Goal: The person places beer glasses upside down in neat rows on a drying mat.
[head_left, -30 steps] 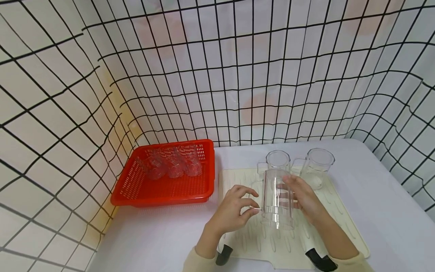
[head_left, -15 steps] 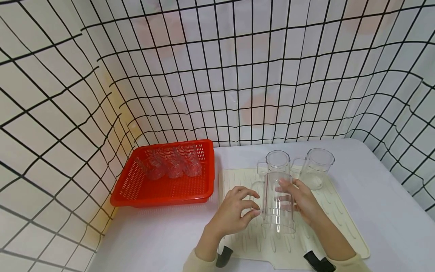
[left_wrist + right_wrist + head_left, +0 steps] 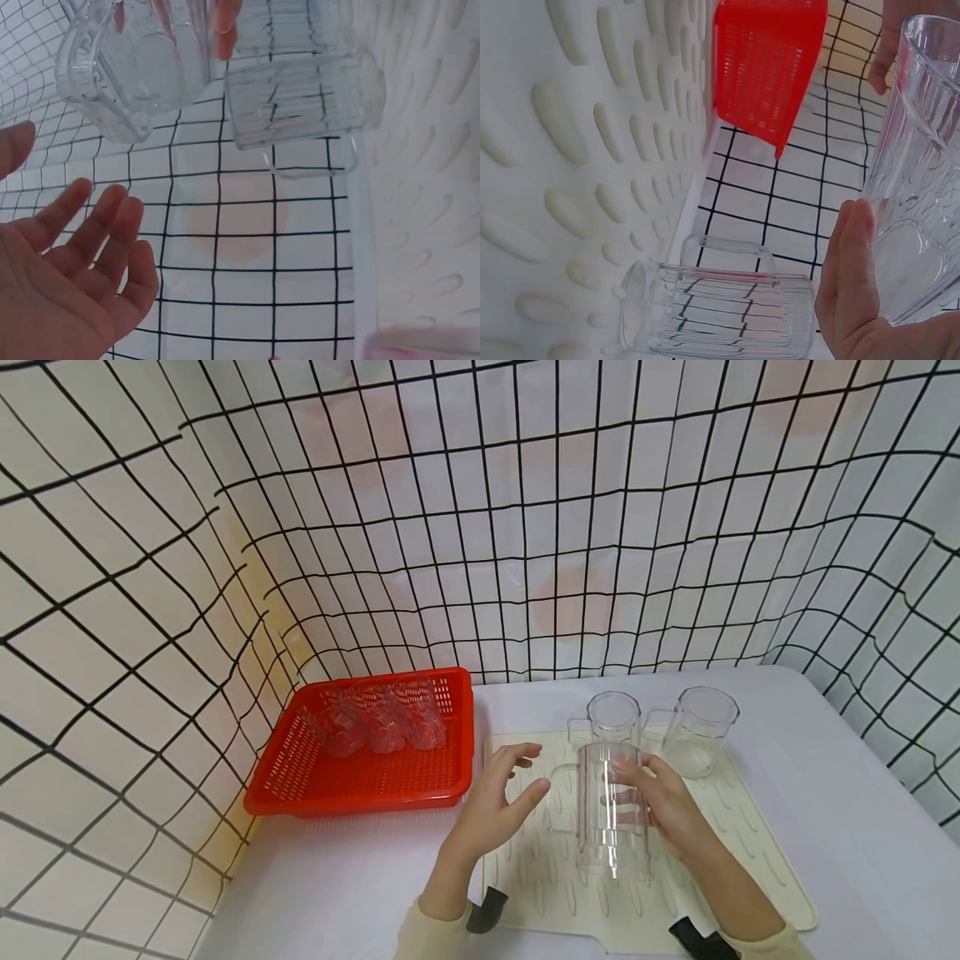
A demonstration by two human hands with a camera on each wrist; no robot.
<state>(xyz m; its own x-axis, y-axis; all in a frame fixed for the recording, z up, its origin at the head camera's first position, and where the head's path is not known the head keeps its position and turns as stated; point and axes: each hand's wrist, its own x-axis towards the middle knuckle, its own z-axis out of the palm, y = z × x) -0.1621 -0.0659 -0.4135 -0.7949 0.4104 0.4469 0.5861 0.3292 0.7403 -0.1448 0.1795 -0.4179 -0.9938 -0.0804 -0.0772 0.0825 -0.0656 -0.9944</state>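
Note:
My right hand (image 3: 678, 814) grips a clear glass mug (image 3: 611, 847) by its body, above the cream drying mat (image 3: 540, 902). The mug's handle (image 3: 557, 797) points left. Through the glass, some of the right fingers show behind it. My left hand (image 3: 487, 806) is left of the handle and apart from it, thumb and fingers spread with nothing between them. In the left wrist view, the left hand (image 3: 75, 277) has its palm and loosely bent fingers in sight, below the held mug (image 3: 154, 67). The right wrist view shows fingers against the mug's side (image 3: 911, 262).
Two more clear mugs stand at the mat's back, one in the middle (image 3: 613, 710) and one right (image 3: 697, 735). A red plastic basket (image 3: 360, 800) with several clear glass items (image 3: 386, 727) sits left. Black wire grid (image 3: 525, 527) encloses the white table (image 3: 322, 885).
My left hand has drawn back to the left from the mug's handle, and its fingers have spread. The mug in my right hand has lowered slightly.

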